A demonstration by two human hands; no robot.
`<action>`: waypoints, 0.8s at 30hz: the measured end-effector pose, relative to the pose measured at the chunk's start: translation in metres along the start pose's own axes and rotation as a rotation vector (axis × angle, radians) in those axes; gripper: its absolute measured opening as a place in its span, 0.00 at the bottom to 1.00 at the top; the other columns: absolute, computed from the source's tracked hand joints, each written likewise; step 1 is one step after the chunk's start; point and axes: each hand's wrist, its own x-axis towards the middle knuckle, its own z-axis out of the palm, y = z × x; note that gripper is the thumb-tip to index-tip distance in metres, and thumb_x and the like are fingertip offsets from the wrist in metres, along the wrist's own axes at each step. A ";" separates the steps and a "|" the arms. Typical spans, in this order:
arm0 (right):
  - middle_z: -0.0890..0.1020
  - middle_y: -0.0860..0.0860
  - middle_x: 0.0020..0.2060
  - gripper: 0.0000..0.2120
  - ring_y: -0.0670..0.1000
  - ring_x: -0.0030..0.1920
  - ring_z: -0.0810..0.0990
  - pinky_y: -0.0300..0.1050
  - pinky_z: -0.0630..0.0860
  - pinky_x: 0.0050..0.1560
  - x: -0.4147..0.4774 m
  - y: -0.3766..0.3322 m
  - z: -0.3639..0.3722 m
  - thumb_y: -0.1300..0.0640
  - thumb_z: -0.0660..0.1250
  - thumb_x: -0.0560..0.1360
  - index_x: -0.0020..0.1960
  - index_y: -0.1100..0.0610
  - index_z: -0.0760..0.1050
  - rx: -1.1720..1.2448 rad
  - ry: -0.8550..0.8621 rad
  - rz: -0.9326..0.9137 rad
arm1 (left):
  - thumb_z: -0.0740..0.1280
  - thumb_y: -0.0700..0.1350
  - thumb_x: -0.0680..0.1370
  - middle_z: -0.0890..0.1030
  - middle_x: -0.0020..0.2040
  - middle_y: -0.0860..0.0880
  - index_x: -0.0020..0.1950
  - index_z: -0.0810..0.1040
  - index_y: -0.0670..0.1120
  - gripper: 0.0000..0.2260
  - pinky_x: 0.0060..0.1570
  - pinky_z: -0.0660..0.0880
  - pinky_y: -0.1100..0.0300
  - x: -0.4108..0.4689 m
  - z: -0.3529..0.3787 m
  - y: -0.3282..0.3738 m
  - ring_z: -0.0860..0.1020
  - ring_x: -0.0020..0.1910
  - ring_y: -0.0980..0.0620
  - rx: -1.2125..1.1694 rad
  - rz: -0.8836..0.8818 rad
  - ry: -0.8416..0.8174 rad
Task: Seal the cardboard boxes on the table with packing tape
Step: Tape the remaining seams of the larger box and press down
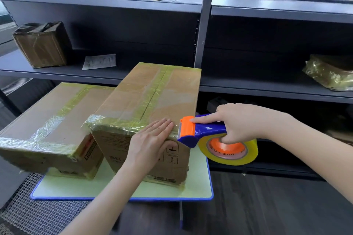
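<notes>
Left hand (150, 140) flat on wrinkly-taped brown box (152, 91).

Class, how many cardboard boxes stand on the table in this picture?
2. The left box sits on the table's left side; the right box, taller, stands beside it, under the person's left hand. More could hide behind them.
</notes>
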 end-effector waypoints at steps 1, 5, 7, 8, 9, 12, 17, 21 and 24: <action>0.74 0.49 0.43 0.37 0.49 0.44 0.75 0.47 0.75 0.44 -0.002 0.001 0.003 0.52 0.64 0.73 0.70 0.27 0.47 0.019 0.003 0.007 | 0.59 0.57 0.74 0.81 0.57 0.46 0.58 0.81 0.41 0.24 0.60 0.72 0.54 0.000 -0.001 0.000 0.79 0.58 0.50 -0.001 0.005 -0.001; 0.72 0.48 0.42 0.37 0.47 0.43 0.73 0.43 0.72 0.43 -0.022 0.017 0.010 0.52 0.65 0.72 0.69 0.25 0.49 0.104 -0.029 0.054 | 0.57 0.59 0.76 0.80 0.58 0.47 0.59 0.80 0.43 0.24 0.63 0.69 0.60 -0.002 -0.007 -0.009 0.77 0.59 0.52 -0.041 -0.014 -0.024; 0.71 0.47 0.42 0.36 0.45 0.42 0.71 0.40 0.71 0.42 -0.033 0.025 0.013 0.51 0.64 0.73 0.68 0.24 0.48 0.123 -0.048 0.077 | 0.55 0.61 0.77 0.79 0.59 0.47 0.60 0.80 0.43 0.26 0.65 0.66 0.63 -0.002 -0.010 -0.016 0.76 0.61 0.52 -0.071 -0.024 -0.054; 0.72 0.48 0.43 0.36 0.45 0.42 0.71 0.40 0.70 0.42 -0.036 0.027 0.015 0.52 0.64 0.73 0.68 0.24 0.48 0.134 -0.048 0.088 | 0.54 0.61 0.77 0.79 0.59 0.47 0.60 0.80 0.42 0.27 0.66 0.64 0.63 -0.002 -0.011 -0.017 0.75 0.61 0.52 -0.072 -0.025 -0.070; 0.73 0.48 0.43 0.36 0.45 0.42 0.71 0.40 0.70 0.41 -0.038 0.028 0.019 0.52 0.64 0.73 0.68 0.25 0.49 0.144 -0.045 0.092 | 0.54 0.62 0.77 0.79 0.59 0.47 0.60 0.80 0.42 0.28 0.67 0.62 0.64 -0.001 -0.011 -0.017 0.75 0.61 0.52 -0.067 -0.024 -0.079; 0.72 0.49 0.42 0.36 0.46 0.41 0.72 0.41 0.70 0.40 -0.037 0.025 0.029 0.52 0.64 0.73 0.69 0.25 0.50 0.165 -0.048 0.093 | 0.57 0.60 0.75 0.79 0.60 0.47 0.60 0.79 0.42 0.26 0.68 0.61 0.64 -0.001 -0.010 -0.013 0.74 0.62 0.52 -0.069 -0.043 -0.096; 0.73 0.48 0.38 0.35 0.49 0.41 0.74 0.43 0.71 0.38 -0.020 0.021 0.037 0.54 0.64 0.72 0.70 0.28 0.54 0.125 -0.108 0.077 | 0.61 0.57 0.73 0.78 0.60 0.47 0.61 0.79 0.42 0.25 0.66 0.63 0.63 0.001 -0.012 -0.007 0.73 0.62 0.52 -0.073 -0.073 -0.103; 0.73 0.45 0.31 0.33 0.45 0.30 0.70 0.37 0.66 0.30 -0.004 0.019 0.033 0.56 0.65 0.72 0.70 0.31 0.59 0.188 -0.185 0.057 | 0.62 0.58 0.72 0.78 0.60 0.48 0.61 0.79 0.43 0.25 0.65 0.63 0.64 0.000 -0.014 -0.006 0.75 0.62 0.52 -0.077 -0.094 -0.116; 0.75 0.46 0.33 0.32 0.46 0.31 0.71 0.38 0.67 0.32 0.006 0.020 0.032 0.54 0.67 0.71 0.70 0.33 0.62 0.221 -0.208 0.071 | 0.67 0.55 0.70 0.79 0.59 0.48 0.60 0.79 0.43 0.23 0.62 0.68 0.59 0.002 -0.016 -0.003 0.76 0.60 0.51 -0.004 -0.089 -0.120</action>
